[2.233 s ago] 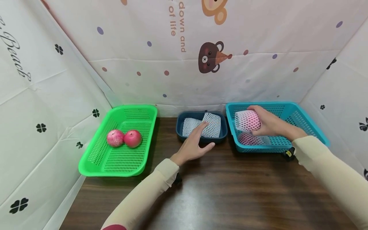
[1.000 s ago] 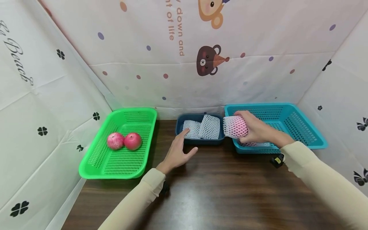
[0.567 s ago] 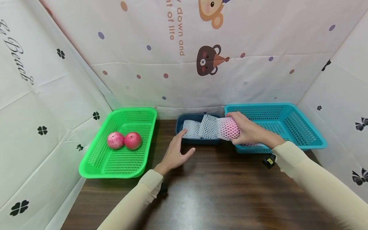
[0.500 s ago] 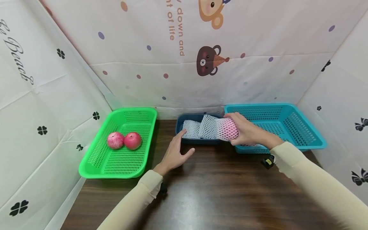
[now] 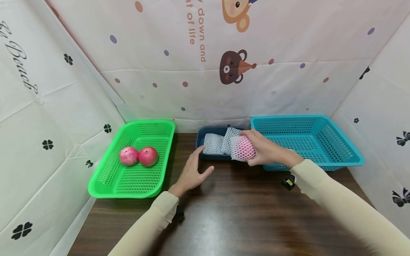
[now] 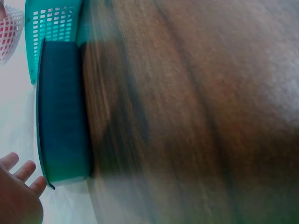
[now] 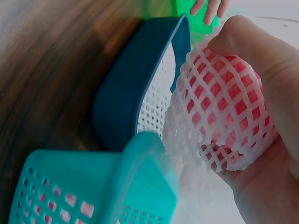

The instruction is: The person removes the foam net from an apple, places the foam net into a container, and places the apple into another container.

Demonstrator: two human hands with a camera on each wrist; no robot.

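Note:
In the head view, my right hand [image 5: 266,151] grips a pinkish-red, apple-like fruit in a white foam net sleeve [image 5: 242,148]. It holds the fruit over the right front of a dark blue bin [image 5: 211,157]. The right wrist view shows the thumb across the netted fruit [image 7: 219,102], with the net's loose end hanging past it. Two white foam nets, a left one [image 5: 213,143] and a right one [image 5: 231,136], lie in the bin; the held fruit partly covers the right one. My left hand [image 5: 189,175] is spread and empty, fingertips by the bin's left front edge.
A green basket [image 5: 137,185] on the left holds two bare red fruits, a streaked one [image 5: 129,156] and a plainer one [image 5: 148,156]. Right of the bin stands a blue basket [image 5: 307,144]; pink shows through its holes in the right wrist view. A printed curtain [image 5: 144,53] hangs behind.
My right hand has carried the netted fruit left from the blue basket to over the dark blue bin. My left hand has drawn back leftward from the nets.

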